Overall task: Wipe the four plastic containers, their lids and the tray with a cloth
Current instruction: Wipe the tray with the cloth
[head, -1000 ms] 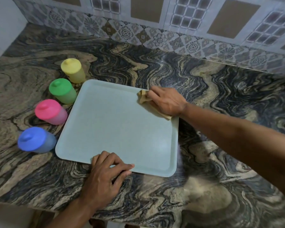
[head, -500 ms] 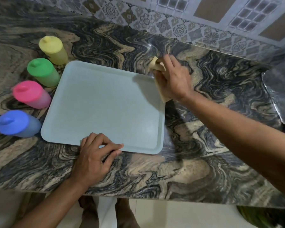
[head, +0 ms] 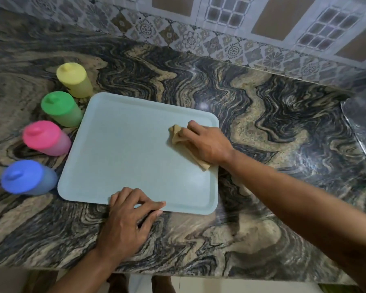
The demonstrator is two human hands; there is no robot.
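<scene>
Both forearms are bare up to the frame edge, with no sleeves in view. The left hand point(head: 125, 220) and right hand point(head: 207, 144) carry no visible rings, watches or gloves.

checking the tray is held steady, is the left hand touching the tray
Touching. The head view shows the left hand with its fingers lying over the near rim of the tray.
</scene>
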